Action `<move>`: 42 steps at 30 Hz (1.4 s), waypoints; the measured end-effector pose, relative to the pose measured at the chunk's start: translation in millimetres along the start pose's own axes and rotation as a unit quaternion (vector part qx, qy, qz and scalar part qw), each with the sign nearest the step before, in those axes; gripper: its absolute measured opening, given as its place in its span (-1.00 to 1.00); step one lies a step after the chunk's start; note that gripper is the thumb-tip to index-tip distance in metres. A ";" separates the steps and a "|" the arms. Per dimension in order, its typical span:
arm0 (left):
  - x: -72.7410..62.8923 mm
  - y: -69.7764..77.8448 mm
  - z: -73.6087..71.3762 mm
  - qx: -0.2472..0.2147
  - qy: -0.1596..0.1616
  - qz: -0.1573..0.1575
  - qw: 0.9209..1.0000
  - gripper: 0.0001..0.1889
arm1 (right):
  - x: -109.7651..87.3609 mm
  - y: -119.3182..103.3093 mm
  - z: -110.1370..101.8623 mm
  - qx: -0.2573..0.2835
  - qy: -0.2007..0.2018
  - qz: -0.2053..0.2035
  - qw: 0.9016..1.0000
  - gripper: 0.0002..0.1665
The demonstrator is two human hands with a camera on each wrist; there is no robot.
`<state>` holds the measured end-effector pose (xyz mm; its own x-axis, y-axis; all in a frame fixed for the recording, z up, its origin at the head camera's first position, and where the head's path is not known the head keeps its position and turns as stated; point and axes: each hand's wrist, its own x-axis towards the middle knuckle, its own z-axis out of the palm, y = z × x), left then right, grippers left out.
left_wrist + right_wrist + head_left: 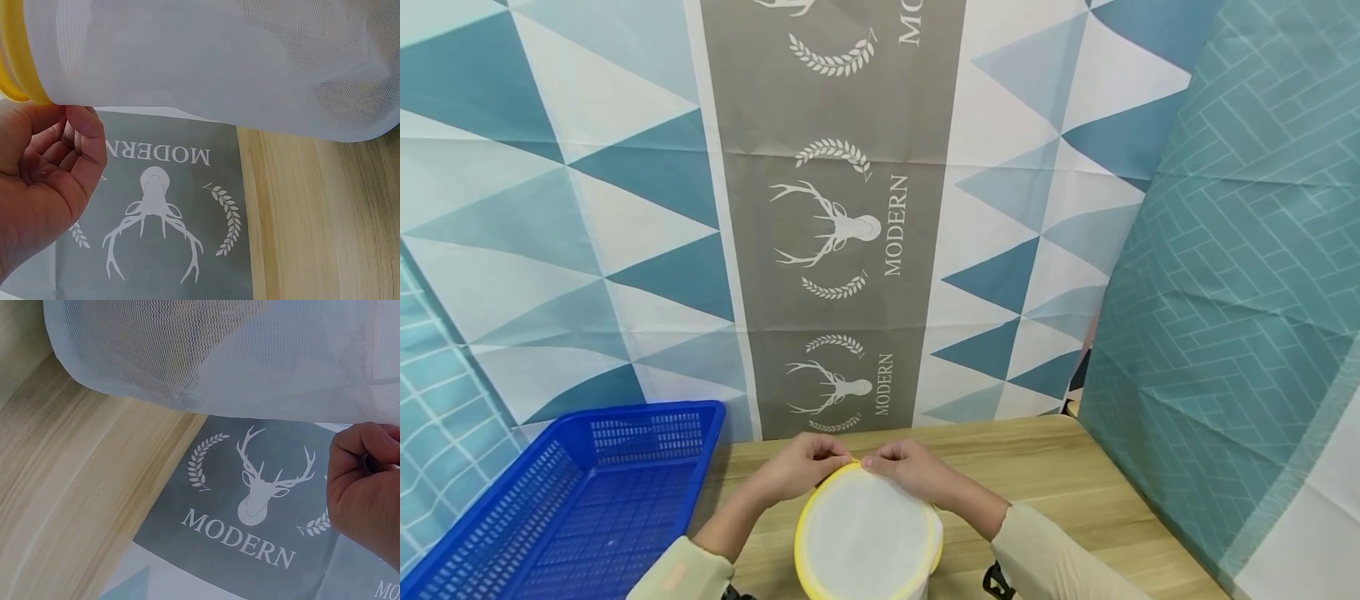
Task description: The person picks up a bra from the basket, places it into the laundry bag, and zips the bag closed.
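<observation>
- My left hand [797,472] is gripping the yellow rim [802,537] at its far edge, thumb and curled fingers pinching it;
- my right hand [917,473] pinches that same edge just beside, the two sets of fingertips nearly meeting;
- the white mesh laundry bag [868,533] hangs between my forearms, its round end facing up toward me, over the near middle of the counter [1030,475]; whether its lower end touches the wood I cannot tell;
- pale sleeves [1056,554] cover my forearms;
- to my left, apart from the bag, sits a blue plastic basket [617,512] with slotted walls;
- beyond the counter hangs a patterned cloth [820,100], printed with deer heads and "MODERN".
</observation>
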<state>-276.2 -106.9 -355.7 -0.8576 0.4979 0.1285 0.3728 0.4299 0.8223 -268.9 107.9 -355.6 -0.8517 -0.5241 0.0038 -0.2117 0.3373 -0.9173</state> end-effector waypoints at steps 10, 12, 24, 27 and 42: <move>1.7 -0.7 2.0 -0.004 -0.001 -0.001 1.000 -0.79 | 0.1 4.8 -3.0 0.013 0.003 0.005 1.000 -0.60; 1.6 -0.5 1.9 0.000 0.002 0.002 1.000 -0.79 | 0.2 6.1 -3.5 0.017 0.007 0.007 1.000 -0.60; 1.0 -1.1 4.0 0.017 0.019 0.012 1.000 -0.79 | -1.2 7.9 -3.5 0.027 0.018 0.005 0.999 -0.61; 0.4 -0.9 4.4 0.016 0.023 0.015 1.000 -0.79 | -1.3 9.1 -4.0 0.029 0.019 0.007 0.999 -0.61; -4.2 -3.4 2.5 -0.017 0.014 0.017 1.000 -0.78 | -2.1 5.7 0.1 0.028 0.028 0.006 0.999 -0.59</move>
<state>-273.0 -108.6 -360.5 -0.8544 0.4907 0.1707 0.3897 0.3881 0.8352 -268.3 110.8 -360.9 -0.8800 -0.4747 0.0145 -0.1762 0.2979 -0.9382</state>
